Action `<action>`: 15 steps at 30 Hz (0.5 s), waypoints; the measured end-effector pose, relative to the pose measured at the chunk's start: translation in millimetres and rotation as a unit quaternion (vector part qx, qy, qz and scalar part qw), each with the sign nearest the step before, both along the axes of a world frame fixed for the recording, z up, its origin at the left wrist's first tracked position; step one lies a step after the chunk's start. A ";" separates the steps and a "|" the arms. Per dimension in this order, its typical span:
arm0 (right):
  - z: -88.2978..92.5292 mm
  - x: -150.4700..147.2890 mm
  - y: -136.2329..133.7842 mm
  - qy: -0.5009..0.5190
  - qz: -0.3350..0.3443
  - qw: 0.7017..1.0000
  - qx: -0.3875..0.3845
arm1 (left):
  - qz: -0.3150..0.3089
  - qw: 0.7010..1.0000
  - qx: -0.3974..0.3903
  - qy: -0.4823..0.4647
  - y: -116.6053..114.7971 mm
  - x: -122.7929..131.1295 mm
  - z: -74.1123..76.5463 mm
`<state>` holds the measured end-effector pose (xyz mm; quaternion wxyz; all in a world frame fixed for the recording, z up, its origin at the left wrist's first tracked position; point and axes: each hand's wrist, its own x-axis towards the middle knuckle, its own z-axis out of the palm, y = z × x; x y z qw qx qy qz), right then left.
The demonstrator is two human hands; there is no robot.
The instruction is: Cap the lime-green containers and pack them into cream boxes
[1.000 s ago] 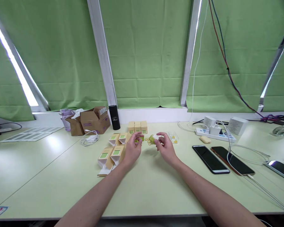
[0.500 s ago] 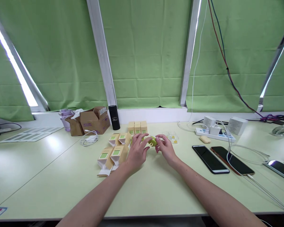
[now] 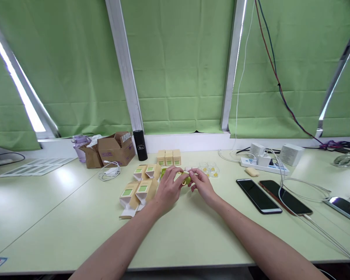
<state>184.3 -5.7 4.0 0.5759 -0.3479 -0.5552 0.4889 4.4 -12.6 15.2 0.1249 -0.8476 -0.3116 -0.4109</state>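
Note:
A small, rounded green item (image 3: 187,181) with a pale ring-like part sits between my two hands, over the table's middle. My left hand (image 3: 169,187) pinches it from the left with thumb and fingers. From the right, the fingertips of my right hand (image 3: 203,185) close on it too. Much of the item is hidden by fingers. Just left of my left hand are several small tan boxes (image 3: 130,191) with green squares, the front ones with white flaps folded out. Another green piece (image 3: 163,171) shows partly behind my left hand. Beyond my right hand lies a clear plastic tray (image 3: 212,170) with yellow spots.
Three tan boxes (image 3: 169,158) stand at the back. A black bottle (image 3: 140,145), a cardboard carton (image 3: 116,149) and a white cable (image 3: 111,171) are on the left. To the right are phones (image 3: 259,196), a power strip (image 3: 265,166) and a beige oval object (image 3: 252,172).
My right hand has moved slightly left, closer to my left hand. The fingers now cover more of the green item, and more of the clear tray shows.

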 end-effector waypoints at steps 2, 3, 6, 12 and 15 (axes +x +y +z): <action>0.2 0.4 -0.4 -0.001 0.003 1.000 0.004 | 0.008 1.000 0.001 0.002 0.9 -0.3 -0.6; 0.2 0.6 -0.4 0.000 0.004 1.000 0.005 | 0.013 1.000 0.002 0.002 1.3 -0.4 -0.8; -0.2 0.9 0.1 -0.002 0.010 1.000 0.008 | 0.023 1.000 -0.003 -0.004 2.1 -0.7 -1.4; -3.1 4.8 5.1 -0.048 -0.020 0.998 0.038 | 0.027 0.998 -0.025 -0.041 3.8 -0.8 -3.4; -5.4 13.9 11.5 -0.136 -0.103 0.982 0.074 | 0.035 0.994 -0.050 -0.086 5.8 0.2 -3.5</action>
